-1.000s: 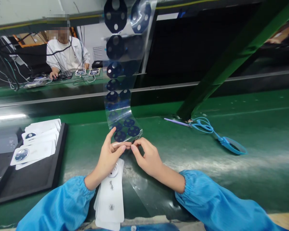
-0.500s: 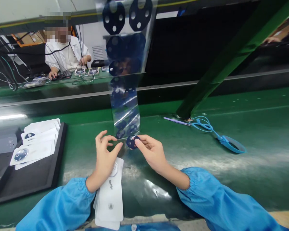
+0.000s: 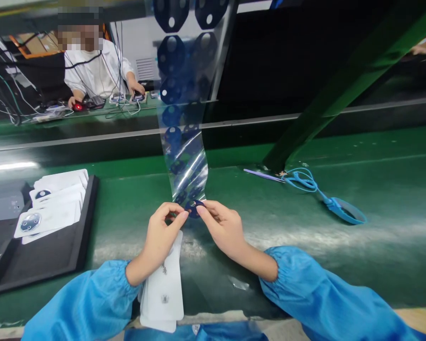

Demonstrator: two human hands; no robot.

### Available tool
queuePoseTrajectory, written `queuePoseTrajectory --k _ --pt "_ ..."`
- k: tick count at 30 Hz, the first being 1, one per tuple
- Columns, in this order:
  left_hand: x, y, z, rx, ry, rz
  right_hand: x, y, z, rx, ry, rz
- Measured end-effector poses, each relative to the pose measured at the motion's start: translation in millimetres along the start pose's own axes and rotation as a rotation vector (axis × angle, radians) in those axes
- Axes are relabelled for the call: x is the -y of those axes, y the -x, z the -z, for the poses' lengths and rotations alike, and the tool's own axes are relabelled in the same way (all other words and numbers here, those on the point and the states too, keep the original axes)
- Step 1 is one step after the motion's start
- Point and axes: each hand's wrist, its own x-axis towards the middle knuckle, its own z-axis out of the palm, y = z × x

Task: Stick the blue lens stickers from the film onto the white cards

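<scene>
A small dark blue octagonal sticker with round holes is pinched between my two hands. My right hand grips its right side between thumb and fingers. My left hand has thumb and forefinger closed at its left edge. Just behind hangs a long clear film strip carrying rows of the same dark stickers, its lower end reaching my fingers. A stack of white cards with small dark printing lies below my left hand, which partly hides its upper end.
At left, a black tray holds several white cards, some with dark octagonal stickers. Purple tweezers and a blue coiled cord with a wrist strap lie at right near a green post. Across the bench, a person handles small devices.
My left hand has moved right and its fingers have closed on the sticker's left edge. My right hand keeps its grip. The view has shifted slightly.
</scene>
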Motion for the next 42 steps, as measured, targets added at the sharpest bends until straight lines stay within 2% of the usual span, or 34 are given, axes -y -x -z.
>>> queuePoseTrajectory --k 6,12,15,19,21,24,25,27,28,29,30,32,34,36,38,42 --pt "-3 -2 3.5 0.139 0.1 0.071 -4 -4 5 0.143 0.078 -0.058" --pt "-15 -6 13.4 0.241 0.101 0.086 -8 -11 13 0.148 0.202 -0.05" --pt "-15 -5 11.7 0.249 0.093 0.102 -11 -5 11 0.118 0.323 0.032" --pt "-18 -4 12.6 0.259 0.12 0.126 -20 -5 12 0.091 0.52 0.231" --pt "-25 -8 24.4 0.245 0.143 0.133 -23 -13 19 0.09 0.618 0.29" --pt "-43 -18 60.9 0.236 0.083 0.079 -15 -25 36 0.024 0.781 0.299" --pt "-47 -22 75.6 0.287 0.026 0.063 -8 -25 40 -0.026 0.835 0.313" --pt "-52 -28 102.4 0.514 -0.104 0.096 12 -11 41 -0.124 0.904 0.379" --pt "-51 -30 112.5 0.643 -0.164 0.133 24 1 37 -0.169 0.913 0.406" --pt "-48 -31 119.5 0.745 -0.213 0.169 34 18 29 -0.135 0.878 0.426" --pt "-43 -32 123.3 0.808 -0.249 0.193 43 36 18 0.0 0.805 0.421" --pt "-29 -31 123.4 0.833 -0.279 0.198 53 70 -9 0.302 0.697 0.357" --pt "-15 -29 117.8 0.808 -0.259 0.187 55 95 -36 0.404 0.715 0.313" --pt "-3 -26 111.5 0.766 -0.176 0.21 53 108 -56 0.382 0.753 0.28" --pt "6 -22 107.2 0.691 -0.077 0.263 54 116 -66 0.317 0.778 0.228" --pt "15 -20 105.0 0.566 -0.034 0.332 65 132 -83 0.176 0.885 0.034"
